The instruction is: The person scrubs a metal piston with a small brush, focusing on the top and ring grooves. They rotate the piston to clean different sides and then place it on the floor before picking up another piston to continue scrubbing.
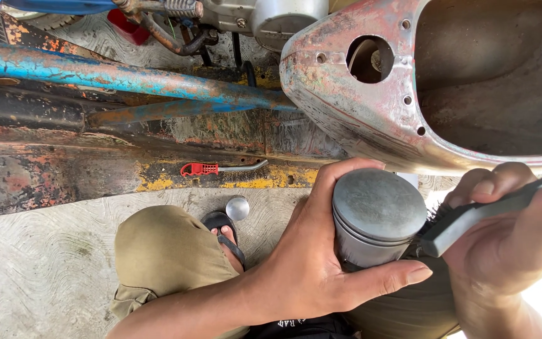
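Note:
My left hand is wrapped around a grey metal piston, holding it upright with its flat crown facing up. My right hand grips a grey-handled brush whose dark bristles press against the piston's right side, just below the ring grooves. Both hands hover above my knees, near the lower right of the head view.
A worn red metal scooter body shell hangs just above the piston. A rusty blue frame tube runs across the left. A red-handled wire brush lies on the rusty lift plate. A small round metal cap rests on the concrete by my sandalled foot.

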